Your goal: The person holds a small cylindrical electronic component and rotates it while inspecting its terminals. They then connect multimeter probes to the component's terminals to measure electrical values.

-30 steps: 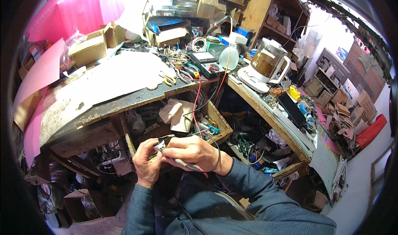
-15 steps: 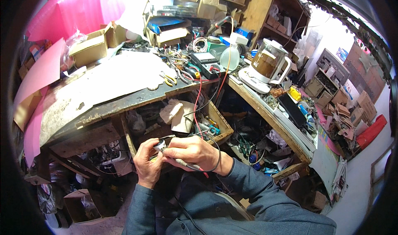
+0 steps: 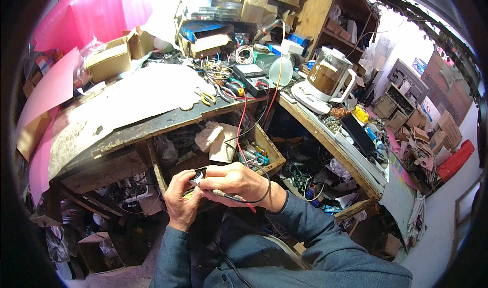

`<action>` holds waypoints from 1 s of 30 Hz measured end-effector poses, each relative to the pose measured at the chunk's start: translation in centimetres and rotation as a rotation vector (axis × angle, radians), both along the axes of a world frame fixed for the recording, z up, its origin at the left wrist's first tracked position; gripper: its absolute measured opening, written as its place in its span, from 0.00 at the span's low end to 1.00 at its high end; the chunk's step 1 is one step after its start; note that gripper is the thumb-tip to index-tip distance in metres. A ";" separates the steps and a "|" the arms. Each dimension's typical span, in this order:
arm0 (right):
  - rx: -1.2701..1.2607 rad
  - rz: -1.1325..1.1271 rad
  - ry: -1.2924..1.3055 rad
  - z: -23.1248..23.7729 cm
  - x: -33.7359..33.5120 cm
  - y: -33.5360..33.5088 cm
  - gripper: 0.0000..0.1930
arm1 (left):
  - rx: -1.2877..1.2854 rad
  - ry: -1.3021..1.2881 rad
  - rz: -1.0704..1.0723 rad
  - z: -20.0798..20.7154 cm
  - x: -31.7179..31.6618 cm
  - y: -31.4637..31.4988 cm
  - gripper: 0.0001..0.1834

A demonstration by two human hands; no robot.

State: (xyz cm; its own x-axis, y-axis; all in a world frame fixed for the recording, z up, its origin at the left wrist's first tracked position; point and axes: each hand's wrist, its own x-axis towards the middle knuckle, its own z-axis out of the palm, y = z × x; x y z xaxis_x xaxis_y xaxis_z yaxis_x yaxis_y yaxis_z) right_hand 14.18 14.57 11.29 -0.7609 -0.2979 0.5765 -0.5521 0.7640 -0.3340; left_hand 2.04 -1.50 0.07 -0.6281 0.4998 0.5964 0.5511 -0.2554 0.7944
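Both my hands meet over the open drawer (image 3: 263,135). Between its fingertips my left hand (image 3: 180,201) grips a small round part (image 3: 197,178), dark on top and pale at the side. My right hand (image 3: 238,180) presses up against that part, its fingers closed around slim test probes (image 3: 219,192). The probe tips are hidden by my fingers. From my right hand a red test lead (image 3: 244,116) and a black test lead (image 3: 266,185) run up to a multimeter (image 3: 249,73) on the bench.
Yellow-handled pliers (image 3: 207,98) and other tools lie by the bench edge. A white sheet (image 3: 147,87) covers the bench's left part. To the right stands a glass kettle (image 3: 328,74) with brown liquid on a white base. Cardboard boxes (image 3: 109,59) crowd the back left.
My right hand has shifted slightly, its fingers now covering more of the probes. The black lead lies lower along that hand. My left hand still holds the round part in nearly the same place.
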 end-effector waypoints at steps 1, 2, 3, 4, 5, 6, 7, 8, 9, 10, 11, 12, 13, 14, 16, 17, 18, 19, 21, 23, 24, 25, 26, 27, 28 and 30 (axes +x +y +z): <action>0.000 0.000 0.001 0.0 0.0 0.0 0.10 | -0.001 0.007 0.000 0.0 0.0 0.0 0.21; 0.001 -0.002 0.001 0.1 0.0 0.0 0.10 | -0.002 0.014 -0.001 0.0 0.0 0.0 0.21; 0.004 -0.003 0.003 0.1 0.0 0.0 0.10 | -0.021 0.019 -0.006 -0.1 -0.1 -0.1 0.21; 0.008 -0.005 0.004 0.0 0.0 0.0 0.10 | -0.041 0.024 -0.011 -0.1 -0.2 -0.2 0.21; 0.012 -0.006 0.006 0.0 0.1 -0.1 0.10 | -0.060 0.029 -0.015 -0.1 -0.2 -0.3 0.21; 0.013 -0.008 0.005 0.1 0.1 -0.1 0.10 | -0.055 0.020 -0.019 -0.2 -0.3 -0.3 0.21; 0.014 -0.011 0.004 0.1 0.1 -0.1 0.10 | -0.051 0.011 -0.023 -0.4 -0.3 -0.2 0.21; 0.015 -0.013 0.003 0.1 0.1 -0.1 0.10 | -0.046 0.002 -0.027 -0.4 -0.3 -0.2 0.21; 0.018 -0.015 0.006 0.0 0.1 -0.1 0.10 | -0.035 -0.008 -0.024 -0.4 -0.3 -0.2 0.21; 0.021 -0.017 0.008 0.0 0.0 -0.1 0.10 | -0.023 -0.017 -0.022 -0.3 -0.2 -0.1 0.21; 0.025 -0.020 0.011 0.0 0.1 -0.1 0.11 | -0.012 -0.027 -0.021 -0.3 -0.1 0.0 0.21; 0.019 -0.016 0.019 -0.1 0.0 -0.1 0.11 | -0.011 -0.030 -0.019 -0.2 -0.1 0.0 0.21; 0.013 -0.012 0.026 -0.3 0.0 -0.1 0.11 | -0.011 -0.033 -0.018 -0.2 -0.1 0.0 0.21; 0.006 -0.007 0.034 -0.4 -0.1 -0.1 0.12 | -0.010 -0.036 -0.016 -0.2 -0.1 0.0 0.21; 0.005 -0.003 0.037 -0.4 -0.1 -0.1 0.12 | -0.012 -0.055 -0.020 -0.4 -0.1 0.1 0.21; 0.003 -0.001 0.039 -0.4 -0.1 -0.1 0.12 | -0.014 -0.064 -0.021 -0.5 -0.1 0.0 0.21; 0.011 -0.007 0.027 -0.3 -0.1 -0.2 0.11 | -0.019 -0.053 -0.019 -0.6 -0.2 0.0 0.21; 0.018 -0.014 0.015 -0.1 0.0 -0.2 0.11 | -0.025 -0.042 -0.017 -0.7 -0.3 0.0 0.21; 0.028 -0.023 0.008 0.1 0.1 -0.2 0.11 | -0.027 -0.032 -0.021 -0.7 -0.3 0.0 0.20; 0.032 -0.026 0.018 0.1 0.1 -0.2 0.10 | -0.023 -0.035 -0.031 -0.7 -0.3 0.0 0.20; 0.027 -0.022 0.031 0.0 0.0 -0.2 0.11 | -0.018 -0.051 -0.032 -0.7 -0.3 0.1 0.20; 0.021 -0.018 0.043 -0.2 -0.1 -0.3 0.11 | -0.014 -0.068 -0.034 -0.7 -0.2 0.1 0.20; 0.016 -0.014 0.055 -0.3 -0.2 -0.3 0.11 | -0.009 -0.085 -0.036 -0.7 -0.2 0.1 0.20; 0.011 -0.014 0.049 -0.3 -0.2 -0.2 0.11 | -0.008 -0.079 -0.034 -0.8 -0.2 0.1 0.20; 0.006 -0.013 0.043 -0.4 -0.2 -0.2 0.11 | -0.007 -0.073 -0.033 -0.9 -0.3 0.1 0.20; 0.002 -0.014 0.036 -0.4 -0.1 -0.2 0.10 | -0.015 -0.055 -0.036 -0.9 -0.3 0.1 0.21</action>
State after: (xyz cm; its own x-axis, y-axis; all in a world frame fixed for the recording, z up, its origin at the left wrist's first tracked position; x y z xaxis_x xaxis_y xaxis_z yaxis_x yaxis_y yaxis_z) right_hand 14.06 14.42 10.91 -0.7439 -0.2888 0.6027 -0.5530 0.7724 -0.3125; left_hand 1.71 -1.36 -0.84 -0.6414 0.5310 0.5538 0.4974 -0.2618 0.8271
